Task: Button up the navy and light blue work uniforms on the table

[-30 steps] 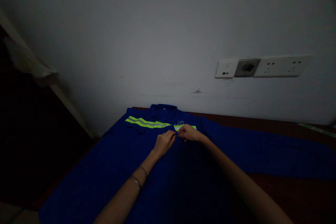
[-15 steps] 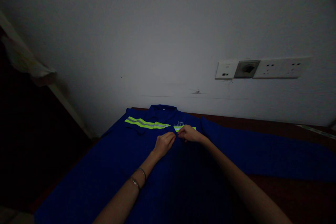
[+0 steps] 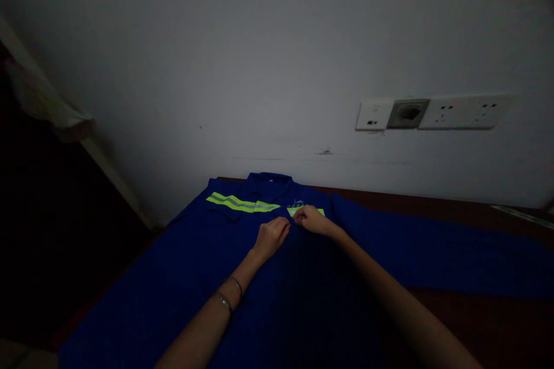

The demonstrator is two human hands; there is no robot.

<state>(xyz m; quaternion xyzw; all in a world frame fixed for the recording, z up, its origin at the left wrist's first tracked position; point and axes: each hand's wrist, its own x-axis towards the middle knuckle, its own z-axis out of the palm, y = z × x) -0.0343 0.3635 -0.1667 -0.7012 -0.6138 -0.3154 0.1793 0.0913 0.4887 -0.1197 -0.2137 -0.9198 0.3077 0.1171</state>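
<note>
A blue work jacket lies spread out, its collar toward the wall and one sleeve stretched to the right. Across its chest runs a yellow-green reflective stripe with a grey band. My left hand is closed in a pinch on the jacket's front, just below the stripe. Close beside it, my right hand also pinches the front fabric and covers part of the stripe's right section. The fingertips of both hands nearly meet. Whether a button is between them is too small and dark to tell.
Beneath the jacket is a dark reddish-brown tabletop that meets a pale wall. Socket plates are set in the wall at right. A light cloth or bag hangs at the left, above a dark area.
Both hands stay pinched at nearly the same spot on the jacket front. Only a very slight shift of the view shows.
</note>
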